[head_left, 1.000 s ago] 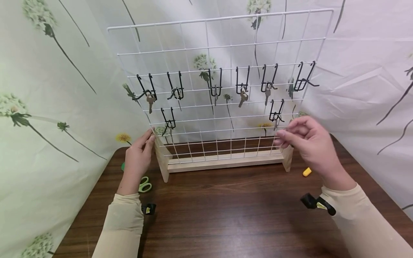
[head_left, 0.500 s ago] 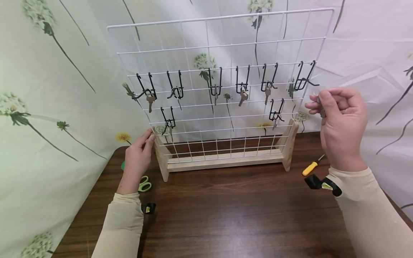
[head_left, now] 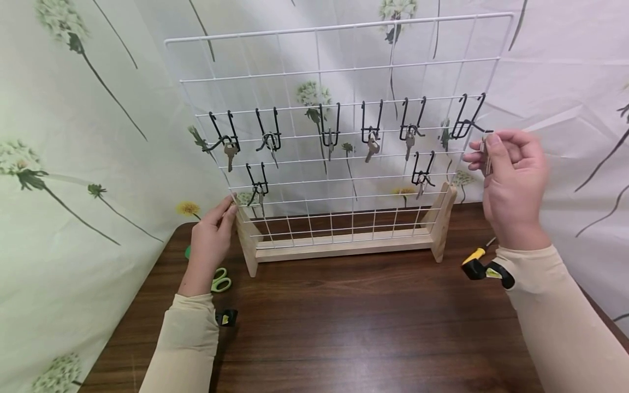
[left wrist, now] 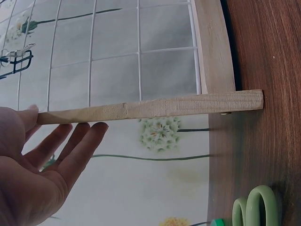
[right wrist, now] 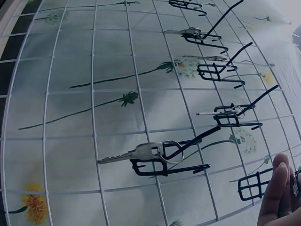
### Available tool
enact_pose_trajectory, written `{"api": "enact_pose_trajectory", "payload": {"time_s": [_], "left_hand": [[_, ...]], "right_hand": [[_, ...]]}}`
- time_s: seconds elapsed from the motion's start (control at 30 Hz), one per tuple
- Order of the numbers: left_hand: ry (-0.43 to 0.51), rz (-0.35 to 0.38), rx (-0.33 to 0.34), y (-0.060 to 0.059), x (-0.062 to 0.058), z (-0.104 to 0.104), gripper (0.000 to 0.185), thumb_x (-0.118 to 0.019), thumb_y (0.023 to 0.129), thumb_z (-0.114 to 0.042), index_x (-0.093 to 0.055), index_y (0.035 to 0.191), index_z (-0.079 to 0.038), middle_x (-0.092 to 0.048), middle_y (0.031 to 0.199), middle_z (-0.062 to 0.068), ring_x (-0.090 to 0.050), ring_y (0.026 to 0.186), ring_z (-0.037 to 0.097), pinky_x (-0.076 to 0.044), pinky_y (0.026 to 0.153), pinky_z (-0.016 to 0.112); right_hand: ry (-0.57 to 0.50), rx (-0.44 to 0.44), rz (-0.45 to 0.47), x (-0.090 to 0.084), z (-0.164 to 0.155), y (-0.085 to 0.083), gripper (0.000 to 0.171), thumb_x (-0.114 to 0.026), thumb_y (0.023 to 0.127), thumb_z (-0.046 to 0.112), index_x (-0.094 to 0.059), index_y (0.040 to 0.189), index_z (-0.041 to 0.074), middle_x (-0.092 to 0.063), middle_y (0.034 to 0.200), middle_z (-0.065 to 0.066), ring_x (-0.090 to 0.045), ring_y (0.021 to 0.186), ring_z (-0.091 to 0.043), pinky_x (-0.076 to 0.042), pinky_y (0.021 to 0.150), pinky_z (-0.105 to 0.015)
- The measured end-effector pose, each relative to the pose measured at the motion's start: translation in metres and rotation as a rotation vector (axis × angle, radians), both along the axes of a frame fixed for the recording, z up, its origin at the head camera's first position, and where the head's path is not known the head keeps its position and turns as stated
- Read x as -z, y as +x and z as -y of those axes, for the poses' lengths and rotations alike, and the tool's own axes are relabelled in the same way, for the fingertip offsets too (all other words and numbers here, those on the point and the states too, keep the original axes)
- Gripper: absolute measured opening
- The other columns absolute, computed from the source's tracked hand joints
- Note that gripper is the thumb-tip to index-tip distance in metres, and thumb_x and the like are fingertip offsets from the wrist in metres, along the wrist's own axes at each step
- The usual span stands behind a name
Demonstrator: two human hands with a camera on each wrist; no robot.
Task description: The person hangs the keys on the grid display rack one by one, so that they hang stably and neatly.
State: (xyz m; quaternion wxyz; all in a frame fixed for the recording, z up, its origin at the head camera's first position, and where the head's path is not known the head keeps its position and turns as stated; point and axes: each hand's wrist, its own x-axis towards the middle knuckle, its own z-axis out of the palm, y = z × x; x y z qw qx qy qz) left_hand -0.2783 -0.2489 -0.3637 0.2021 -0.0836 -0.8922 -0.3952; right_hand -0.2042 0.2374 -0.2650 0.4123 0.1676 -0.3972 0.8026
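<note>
A white wire grid panel (head_left: 336,27) stands upright in a wooden stand (head_left: 344,250). Black wire hooks hang on it, and most carry a key on a ring, such as the key (right wrist: 146,152) large in the right wrist view. My left hand (head_left: 212,229) holds the stand's left side piece (left wrist: 160,107), thumb on one face and fingers on the other. Between thumb and fingers of my right hand (head_left: 513,183) is a key (head_left: 486,155), partly hidden, right at the tip of the upper right hook (head_left: 463,128). That hook bears no other key.
Green-handled scissors (head_left: 221,280) lie on the brown table (head_left: 324,322) by the left forearm. A yellow-handled screwdriver (head_left: 475,254) lies right of the stand, partly covered by the right wrist camera (head_left: 474,269). A floral curtain (head_left: 98,180) hangs behind.
My right hand has risen from beside the lower right hook, out to the right, then slightly left to the upper right hook's tip. My left hand stays on the stand.
</note>
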Motion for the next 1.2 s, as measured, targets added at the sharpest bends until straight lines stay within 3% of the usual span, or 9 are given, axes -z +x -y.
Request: {"api": "enact_pose_trajectory", "payload": {"time_s": [0.2, 0.5, 0.7, 0.83, 0.9, 1.0, 1.13, 1.2], "left_hand": [[0.004, 0.000, 0.005, 0.001, 0.000, 0.000, 0.050, -0.050, 0.114, -0.043, -0.054, 0.159, -0.020, -0.058, 0.157, 0.020, -0.061, 0.140, 0.043, -0.054, 0.110, 0.063], [-0.007, -0.007, -0.004, 0.004, -0.002, 0.001, 0.050, -0.051, 0.114, -0.042, -0.055, 0.159, -0.019, -0.058, 0.158, 0.020, -0.059, 0.142, 0.043, -0.052, 0.113, 0.063], [-0.052, -0.008, -0.026, 0.007, -0.006, 0.004, 0.051, -0.050, 0.115, -0.040, -0.053, 0.159, -0.016, -0.055, 0.160, 0.019, -0.058, 0.143, 0.044, -0.052, 0.113, 0.065], [-0.140, 0.030, -0.041, 0.009, -0.010, 0.004, 0.053, -0.044, 0.116, -0.044, -0.046, 0.164, -0.021, -0.059, 0.156, 0.022, -0.067, 0.129, 0.048, -0.055, 0.100, 0.068], [-0.189, 0.065, -0.035, 0.009, -0.012, 0.002, 0.056, -0.042, 0.116, -0.047, -0.040, 0.167, -0.025, -0.065, 0.148, 0.025, -0.072, 0.116, 0.047, -0.056, 0.090, 0.066], [-0.273, 0.120, 0.009, 0.009, -0.016, -0.001, 0.062, -0.038, 0.115, -0.052, -0.029, 0.171, -0.025, -0.066, 0.145, 0.026, -0.072, 0.112, 0.047, -0.055, 0.088, 0.065], [-0.413, 0.144, 0.071, 0.021, -0.023, -0.010, 0.068, -0.038, 0.116, -0.050, -0.024, 0.172, -0.015, -0.055, 0.157, 0.028, -0.062, 0.133, 0.053, -0.050, 0.104, 0.072], [-0.484, 0.136, 0.087, 0.033, -0.026, -0.015, 0.067, -0.040, 0.116, -0.048, -0.030, 0.170, -0.009, -0.049, 0.161, 0.031, -0.055, 0.139, 0.056, -0.047, 0.110, 0.073]], "right_hand": [[0.044, -0.006, 0.021, 0.001, 0.003, -0.002, 0.011, -0.070, 0.097, -0.009, -0.064, 0.106, -0.007, -0.075, 0.091, -0.023, -0.076, 0.072, -0.026, -0.061, 0.059, -0.028], [0.103, 0.024, 0.147, -0.005, 0.000, -0.008, 0.018, -0.075, 0.096, -0.004, -0.064, 0.110, -0.004, -0.078, 0.094, -0.019, -0.077, 0.069, -0.023, -0.062, 0.063, -0.025], [0.251, 0.013, 0.267, -0.004, -0.002, -0.007, 0.018, -0.065, 0.104, 0.001, -0.060, 0.121, 0.003, -0.081, 0.102, -0.009, -0.080, 0.080, -0.017, -0.065, 0.073, -0.023], [0.412, 0.053, 0.393, 0.000, -0.007, 0.001, 0.027, -0.059, 0.109, 0.009, -0.055, 0.136, 0.006, -0.077, 0.112, 0.001, -0.078, 0.094, -0.011, -0.064, 0.082, -0.018], [0.555, 0.118, 0.477, 0.004, -0.012, 0.008, 0.036, -0.057, 0.111, 0.018, -0.051, 0.145, 0.006, -0.074, 0.118, 0.007, -0.076, 0.098, -0.006, -0.062, 0.086, -0.015], [0.789, 0.219, 0.576, 0.018, -0.022, 0.024, 0.051, -0.053, 0.113, 0.029, -0.039, 0.157, 0.005, -0.067, 0.127, 0.014, -0.072, 0.103, 0.000, -0.058, 0.089, -0.009], [1.025, 0.291, 0.653, 0.048, -0.030, 0.049, 0.059, -0.052, 0.114, 0.029, -0.030, 0.162, 0.001, -0.059, 0.140, -0.006, -0.064, 0.106, 0.003, -0.053, 0.089, -0.003], [1.112, 0.294, 0.686, 0.066, -0.033, 0.059, 0.062, -0.054, 0.113, 0.027, -0.028, 0.163, -0.001, -0.055, 0.146, -0.021, -0.066, 0.114, -0.011, -0.054, 0.088, -0.010]]}}
